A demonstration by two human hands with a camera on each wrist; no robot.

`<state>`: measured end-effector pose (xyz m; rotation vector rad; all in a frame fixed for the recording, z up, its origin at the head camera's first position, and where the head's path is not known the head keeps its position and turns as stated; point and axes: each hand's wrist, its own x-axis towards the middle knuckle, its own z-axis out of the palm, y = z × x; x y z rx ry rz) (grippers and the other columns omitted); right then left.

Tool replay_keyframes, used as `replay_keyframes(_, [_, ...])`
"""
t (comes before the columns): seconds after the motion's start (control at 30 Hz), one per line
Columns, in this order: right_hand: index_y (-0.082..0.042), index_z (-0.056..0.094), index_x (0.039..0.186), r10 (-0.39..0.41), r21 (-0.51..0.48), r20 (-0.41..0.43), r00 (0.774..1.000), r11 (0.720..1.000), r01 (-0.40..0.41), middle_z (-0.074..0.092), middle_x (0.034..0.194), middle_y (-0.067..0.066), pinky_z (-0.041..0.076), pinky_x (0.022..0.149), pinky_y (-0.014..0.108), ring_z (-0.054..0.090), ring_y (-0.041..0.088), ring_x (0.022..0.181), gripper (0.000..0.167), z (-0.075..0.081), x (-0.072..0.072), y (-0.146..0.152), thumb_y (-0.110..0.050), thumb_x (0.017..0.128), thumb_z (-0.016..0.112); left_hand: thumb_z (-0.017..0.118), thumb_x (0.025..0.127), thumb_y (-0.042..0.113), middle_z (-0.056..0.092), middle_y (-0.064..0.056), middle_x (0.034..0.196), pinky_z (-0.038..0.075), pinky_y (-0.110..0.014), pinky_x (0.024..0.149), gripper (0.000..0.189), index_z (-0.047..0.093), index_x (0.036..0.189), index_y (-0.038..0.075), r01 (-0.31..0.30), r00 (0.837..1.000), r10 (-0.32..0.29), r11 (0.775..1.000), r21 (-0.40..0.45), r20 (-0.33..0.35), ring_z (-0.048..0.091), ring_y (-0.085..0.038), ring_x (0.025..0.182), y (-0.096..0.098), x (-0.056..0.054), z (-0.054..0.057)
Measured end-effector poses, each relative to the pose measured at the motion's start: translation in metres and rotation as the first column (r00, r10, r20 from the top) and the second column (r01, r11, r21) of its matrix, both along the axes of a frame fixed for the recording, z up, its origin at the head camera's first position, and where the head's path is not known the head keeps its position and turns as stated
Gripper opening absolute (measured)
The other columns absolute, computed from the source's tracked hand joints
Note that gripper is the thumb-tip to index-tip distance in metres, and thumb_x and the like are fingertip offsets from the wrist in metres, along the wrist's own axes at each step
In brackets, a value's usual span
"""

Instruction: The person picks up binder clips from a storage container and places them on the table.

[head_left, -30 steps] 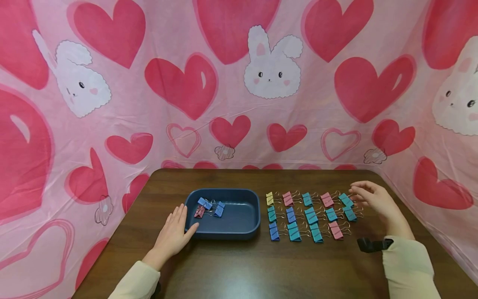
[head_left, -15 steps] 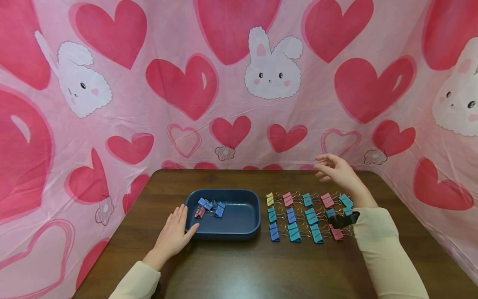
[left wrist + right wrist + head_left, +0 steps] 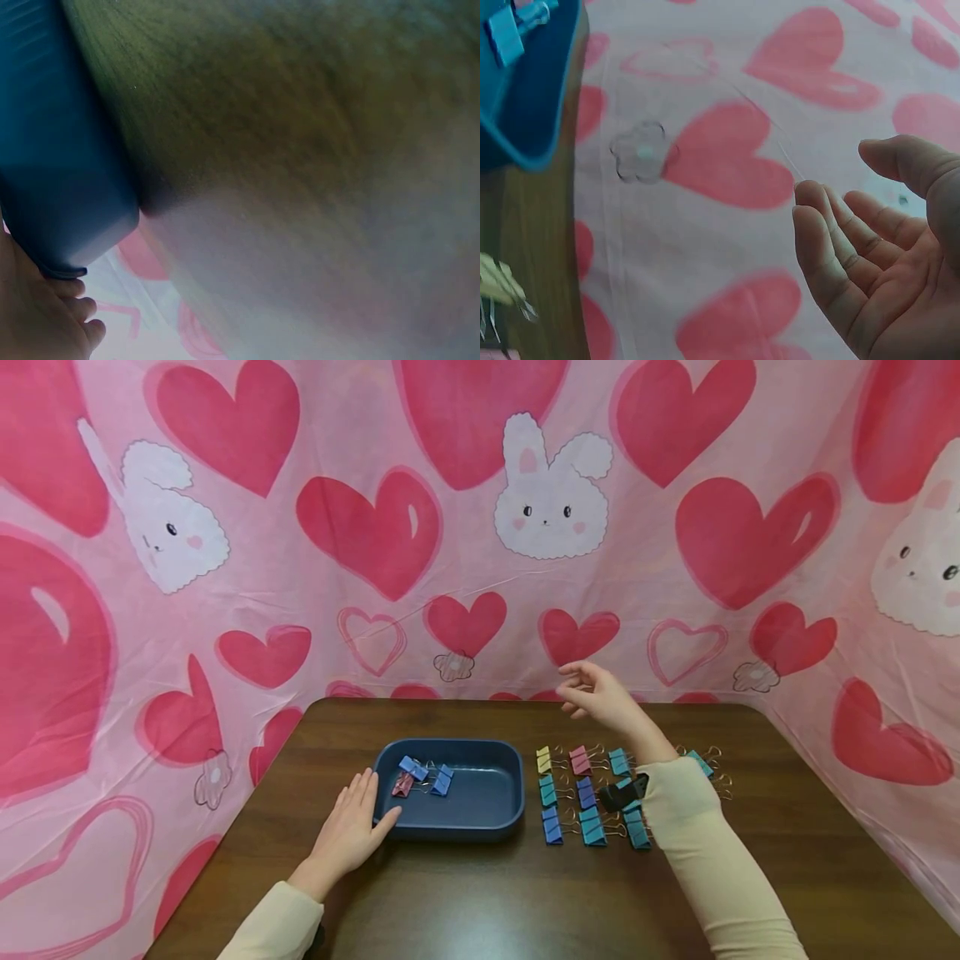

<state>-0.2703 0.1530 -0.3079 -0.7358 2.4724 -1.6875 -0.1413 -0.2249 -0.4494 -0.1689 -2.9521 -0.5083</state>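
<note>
A dark blue tray (image 3: 487,793) stands left of centre on the table, with two blue binder clips (image 3: 441,780) and a dark pink one (image 3: 402,784) inside. My left hand (image 3: 343,827) rests against the tray's left end, fingers extended and thumb by the front rim. Rows of binder clips lie right of the tray, among them a yellow (image 3: 543,760), a pink (image 3: 580,760) and a teal one (image 3: 592,827). Above the back row hovers my right hand (image 3: 603,702). The right wrist view shows it holding nothing, thumb apart from loosely bent fingers (image 3: 817,247). Its forearm hides several clips.
The brown wooden table (image 3: 465,893) extends in front of the tray and clips. Pink cloth (image 3: 465,560) printed with hearts and rabbits hangs at the back and both sides. A black strap (image 3: 624,795) sits at the right wrist, over the clips.
My right hand has moved left from the teal clip at the far right of the rows, rising over the back row. The left hand and the clips in the tray stay put.
</note>
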Motion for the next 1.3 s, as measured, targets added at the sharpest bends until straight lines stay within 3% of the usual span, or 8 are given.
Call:
replay_keyframes(0.17, [0.006, 0.046, 0.122, 0.054, -0.001, -0.008, 0.998, 0.999, -0.054, 0.058, 0.101, 0.024, 0.053, 0.067, 0.047, 0.063, 0.024, 0.072, 0.039, -0.007, 0.002, -0.029, -0.010, 0.089, 0.060, 0.052, 0.090, 0.045, 0.022, -0.024, 0.146, 0.015, -0.053, 0.106, 0.078, 0.025, 0.141, -0.007, -0.002, 1.000, 0.002, 1.000, 0.002, 0.004, 0.017, -0.041, 0.133, 0.000, -0.001, 0.000])
replay_keyframes(0.37, [0.003, 0.049, 0.120, 0.095, 0.031, 0.000, 0.995, 0.995, -0.095, 0.061, 0.094, 0.017, 0.054, 0.063, 0.041, 0.061, 0.021, 0.070, 0.037, -0.020, 0.004, -0.063, -0.008, 0.087, 0.062, 0.052, 0.090, 0.046, 0.022, -0.024, 0.146, 0.015, -0.053, 0.106, 0.078, 0.025, 0.141, -0.007, -0.002, 1.000, 0.002, 1.000, 0.003, 0.007, 0.017, -0.041, 0.134, -0.001, -0.001, -0.001])
replay_keyframes(0.53, [0.002, 0.051, 0.117, 0.111, 0.054, 0.014, 0.994, 0.992, -0.111, 0.060, 0.091, 0.013, 0.054, 0.063, 0.045, 0.062, 0.029, 0.072, 0.034, -0.033, 0.006, -0.087, -0.007, 0.086, 0.063, 0.053, 0.090, 0.045, 0.023, -0.024, 0.146, 0.016, -0.053, 0.106, 0.078, 0.026, 0.141, -0.007, 0.000, 1.000, 0.000, 1.000, 0.003, -0.008, 0.018, -0.041, 0.133, -0.001, 0.000, -0.001])
replay_keyframes(0.67, [0.000, 0.052, 0.117, 0.117, 0.060, 0.043, 0.992, 0.991, -0.120, 0.061, 0.090, 0.011, 0.055, 0.060, 0.039, 0.063, 0.034, 0.074, 0.034, -0.045, 0.007, -0.102, -0.008, 0.086, 0.063, 0.053, 0.089, 0.045, 0.022, -0.023, 0.146, 0.015, -0.052, 0.106, 0.078, 0.026, 0.141, -0.007, 0.004, 1.000, -0.004, 1.000, 0.005, -0.013, 0.018, -0.041, 0.133, -0.001, 0.000, -0.002])
replay_keyframes(0.83, [0.002, 0.051, 0.118, 0.170, 0.057, 0.065, 0.983, 0.983, -0.174, 0.062, 0.090, 0.011, 0.055, 0.058, 0.034, 0.064, 0.030, 0.071, 0.036, -0.057, 0.007, -0.119, -0.008, 0.086, 0.064, 0.053, 0.089, 0.045, 0.022, -0.023, 0.146, 0.015, -0.053, 0.106, 0.078, 0.026, 0.141, -0.006, -0.001, 1.000, 0.001, 1.000, 0.001, -0.008, 0.017, -0.041, 0.133, -0.001, 0.000, -0.003])
replay_keyframes(1.03, [0.002, 0.051, 0.118, 0.183, 0.028, 0.123, 0.975, 0.982, -0.187, 0.062, 0.089, 0.011, 0.055, 0.058, 0.036, 0.064, 0.027, 0.068, 0.035, -0.069, 0.009, -0.135, -0.007, 0.086, 0.063, 0.053, 0.089, 0.045, 0.023, -0.024, 0.146, 0.016, -0.053, 0.106, 0.078, 0.026, 0.141, -0.006, -0.001, 1.000, 0.001, 1.000, -0.001, -0.010, 0.018, -0.041, 0.133, -0.001, -0.001, -0.002])
replay_keyframes(1.3, [0.005, 0.048, 0.121, 0.194, -0.013, 0.243, 0.950, 0.980, -0.197, 0.061, 0.091, 0.012, 0.055, 0.061, 0.039, 0.063, 0.040, 0.079, 0.039, -0.092, 0.008, -0.155, -0.007, 0.087, 0.063, 0.052, 0.090, 0.045, 0.022, -0.023, 0.146, 0.015, -0.052, 0.106, 0.078, 0.025, 0.141, -0.007, -0.008, 1.000, 0.008, 1.000, -0.006, -0.005, 0.018, -0.041, 0.133, 0.000, 0.000, -0.002])
